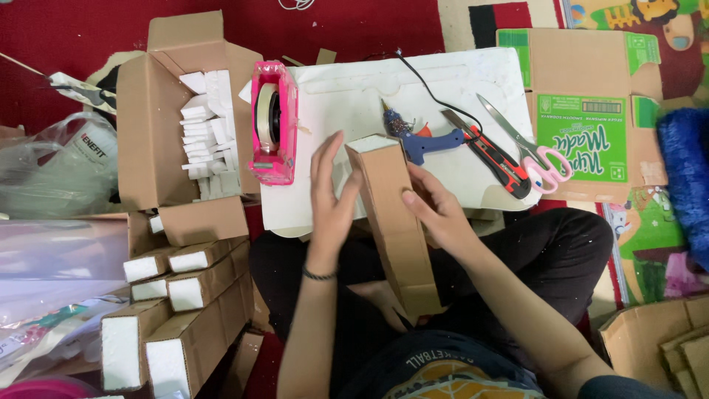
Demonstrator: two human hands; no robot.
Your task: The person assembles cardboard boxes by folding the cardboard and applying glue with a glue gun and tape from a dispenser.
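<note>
While both hands work over the lap, we find a long cardboard-wrapped block held between them, its white foam end pointing toward the white foam board that serves as the bench. Our left hand lies flat against the block's left face, fingers spread and extended upward. Our right hand grips the opposite side, thumb pressed on the front face and fingers curled behind it. On the board we note a pink tape dispenser at the left edge, a blue glue gun, a red and black utility knife and pink-handled scissors lying close together at the right. To the left, an open carton contains white foam pieces, and finished wrapped blocks are stacked below it.
</note>
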